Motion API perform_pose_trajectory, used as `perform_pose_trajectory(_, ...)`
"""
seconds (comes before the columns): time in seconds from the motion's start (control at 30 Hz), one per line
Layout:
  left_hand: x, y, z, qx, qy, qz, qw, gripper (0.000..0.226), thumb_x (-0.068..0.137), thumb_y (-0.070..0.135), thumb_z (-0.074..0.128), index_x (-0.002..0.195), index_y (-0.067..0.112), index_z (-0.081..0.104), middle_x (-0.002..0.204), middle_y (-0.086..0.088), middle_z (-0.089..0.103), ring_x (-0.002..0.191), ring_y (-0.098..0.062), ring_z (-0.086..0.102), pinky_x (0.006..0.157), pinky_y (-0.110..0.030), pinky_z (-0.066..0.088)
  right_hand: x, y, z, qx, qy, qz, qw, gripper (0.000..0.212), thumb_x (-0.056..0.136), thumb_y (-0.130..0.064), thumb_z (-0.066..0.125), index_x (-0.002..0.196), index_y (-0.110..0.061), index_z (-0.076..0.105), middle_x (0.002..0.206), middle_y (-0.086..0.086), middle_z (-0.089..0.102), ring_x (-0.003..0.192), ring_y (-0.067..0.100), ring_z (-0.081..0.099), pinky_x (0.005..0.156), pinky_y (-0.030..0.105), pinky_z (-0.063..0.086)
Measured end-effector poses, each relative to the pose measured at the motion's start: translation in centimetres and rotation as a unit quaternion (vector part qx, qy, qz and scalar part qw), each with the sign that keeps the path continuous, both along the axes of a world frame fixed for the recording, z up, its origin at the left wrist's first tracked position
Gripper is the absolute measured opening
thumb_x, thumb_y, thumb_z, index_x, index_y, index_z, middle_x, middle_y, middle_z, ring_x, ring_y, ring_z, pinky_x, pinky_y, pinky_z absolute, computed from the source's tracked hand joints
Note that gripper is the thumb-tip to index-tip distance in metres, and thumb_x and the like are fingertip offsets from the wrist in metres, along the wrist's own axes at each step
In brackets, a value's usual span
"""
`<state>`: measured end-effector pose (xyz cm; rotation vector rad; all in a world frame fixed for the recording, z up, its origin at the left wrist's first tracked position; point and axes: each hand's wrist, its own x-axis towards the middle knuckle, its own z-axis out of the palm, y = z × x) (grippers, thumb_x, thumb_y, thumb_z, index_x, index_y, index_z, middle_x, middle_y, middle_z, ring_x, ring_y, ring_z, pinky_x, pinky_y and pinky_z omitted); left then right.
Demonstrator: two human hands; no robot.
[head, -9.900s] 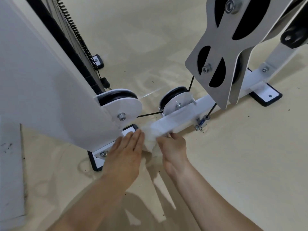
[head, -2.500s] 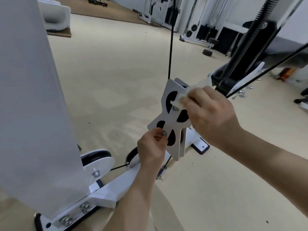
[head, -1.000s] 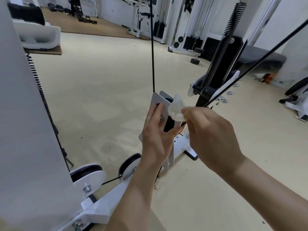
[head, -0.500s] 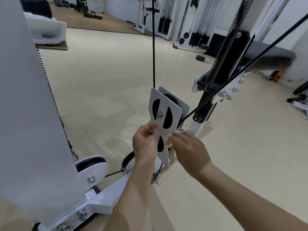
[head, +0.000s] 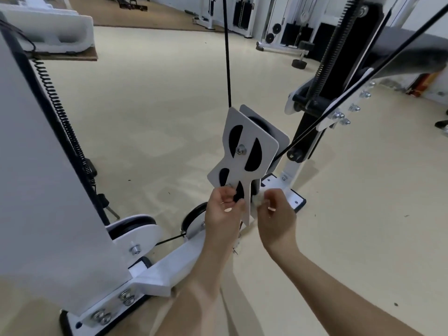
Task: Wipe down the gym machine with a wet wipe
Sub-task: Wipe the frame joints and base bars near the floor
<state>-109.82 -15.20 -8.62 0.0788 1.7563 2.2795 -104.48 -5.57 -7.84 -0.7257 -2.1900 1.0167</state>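
Observation:
A white pulley bracket [head: 264,146] with dark oval cut-outs hangs on a black cable [head: 227,57] at the middle of the view. My left hand [head: 224,214] grips the bracket's lower left edge, fingers curled round the plate. My right hand [head: 276,214] pinches a crumpled white wet wipe [head: 259,198] and holds it against the bracket's lower right edge. The white base rail [head: 169,267] of the gym machine runs along the floor below my arms.
A large white upright panel [head: 41,190] with a coiled black spring [head: 60,110] fills the left. Two floor pulleys [head: 135,231] sit on the rail. A black post with a bolted white bracket [head: 315,122] stands at the right. Beige floor lies around; other machines stand far back.
Over the last second both hands dropped from the bracket's upper part to its lower end. The right hand carried the wipe down along the right edge. The left hand moved to the lower left edge.

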Motion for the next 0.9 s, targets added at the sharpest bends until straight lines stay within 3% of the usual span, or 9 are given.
perform_pose_trajectory(0.13,-0.1,-0.2,-0.4,-0.015,-0.019,-0.014,1.0,0.023,0.075,0.015,0.075,0.088,0.03,0.062,0.098,0.0,0.068,0.094,-0.018,0.063,0.076,-0.023,0.05,2.7,-1.2,-3.9,-0.078,-0.147,0.023,0.986,0.015,0.085,-0.004,0.056,0.078,-0.017,0.06,0.071,-0.004,0.067,0.073,0.018,0.062,0.063,0.023,0.048)
perform_pose_trajectory(0.2,0.2,-0.2,-0.7,-0.006,-0.037,-0.023,0.999,0.022,0.074,0.014,0.074,0.084,0.031,0.064,0.098,-0.01,0.07,0.088,-0.021,0.066,0.071,-0.021,0.052,3.6,-1.3,-4.0,-0.098,-0.111,-0.013,0.989,0.02,0.082,-0.003,0.059,0.076,-0.022,0.063,0.073,-0.009,0.069,0.075,0.011,0.064,0.065,0.018,0.048)
perform_pose_trajectory(0.27,0.5,-0.3,-1.1,-0.02,-0.024,-0.017,0.999,0.021,0.078,0.008,0.071,0.087,0.026,0.064,0.094,-0.011,0.071,0.088,-0.018,0.067,0.063,-0.014,0.05,3.4,-1.4,-2.7,-0.101,-0.003,-0.069,0.993,0.018,0.083,-0.006,0.063,0.081,-0.024,0.063,0.077,-0.008,0.069,0.075,0.015,0.067,0.069,0.026,0.052)
perform_pose_trajectory(0.33,0.6,-0.2,-1.4,-0.032,-0.008,-0.02,0.999,0.021,0.081,0.006,0.071,0.088,0.025,0.065,0.092,-0.006,0.072,0.093,-0.017,0.067,0.068,-0.015,0.051,2.7,-1.9,-1.4,-0.082,0.076,-0.06,0.992,0.02,0.084,-0.003,0.064,0.082,-0.023,0.062,0.081,-0.006,0.068,0.074,0.007,0.065,0.069,0.02,0.052)
perform_pose_trajectory(0.4,1.0,0.0,-1.5,-0.021,-0.013,-0.029,0.999,0.022,0.082,0.005,0.071,0.089,0.025,0.067,0.093,-0.003,0.072,0.093,-0.019,0.068,0.076,-0.024,0.053,2.1,-2.9,-1.2,-0.033,0.072,-0.007,0.997,0.026,0.084,0.004,0.062,0.082,-0.022,0.062,0.085,-0.004,0.065,0.076,0.002,0.062,0.068,0.015,0.05)
perform_pose_trajectory(0.53,1.4,0.1,-1.4,-0.018,-0.045,-0.014,0.999,0.014,0.085,0.013,0.072,0.095,0.023,0.067,0.092,-0.004,0.071,0.075,-0.011,0.067,0.066,-0.023,0.052,3.2,-3.6,-3.2,-0.051,-0.033,0.02,0.998,0.04,0.083,0.004,0.062,0.069,-0.034,0.061,0.083,-0.006,0.068,0.077,0.011,0.064,0.075,0.032,0.053)
perform_pose_trajectory(0.67,1.9,0.0,-1.6,-0.031,-0.051,-0.04,0.997,0.009,0.083,0.023,0.073,0.089,0.02,0.067,0.082,0.001,0.072,0.079,-0.016,0.068,0.075,-0.035,0.056,3.2,-3.3,-1.2,-0.098,0.061,-0.022,0.993,0.032,0.084,-0.002,0.067,0.079,-0.033,0.063,0.084,-0.012,0.067,0.08,0.002,0.064,0.073,0.015,0.052)
perform_pose_trajectory(0.73,2.1,-0.2,-1.6,0.003,-0.081,-0.074,0.994,0.008,0.086,0.021,0.07,0.092,0.017,0.069,0.088,-0.005,0.073,0.081,-0.021,0.068,0.068,-0.033,0.055,2.4,-3.3,-0.5,-0.062,0.098,-0.007,0.993,0.037,0.084,0.003,0.064,0.079,-0.033,0.062,0.087,-0.01,0.065,0.082,-0.001,0.062,0.072,0.009,0.049)
perform_pose_trajectory(0.9,1.6,-0.4,-1.1,-0.011,-0.084,-0.003,0.996,0.016,0.081,-0.002,0.066,0.08,0.013,0.071,0.083,-0.017,0.071,0.069,-0.026,0.064,0.065,-0.036,0.052,2.3,-3.0,-2.3,0.066,0.045,0.044,0.996,0.024,0.086,0.003,0.066,0.102,-0.012,0.075,0.112,-0.003,0.062,0.094,0.01,0.061,0.082,0.009,0.044)
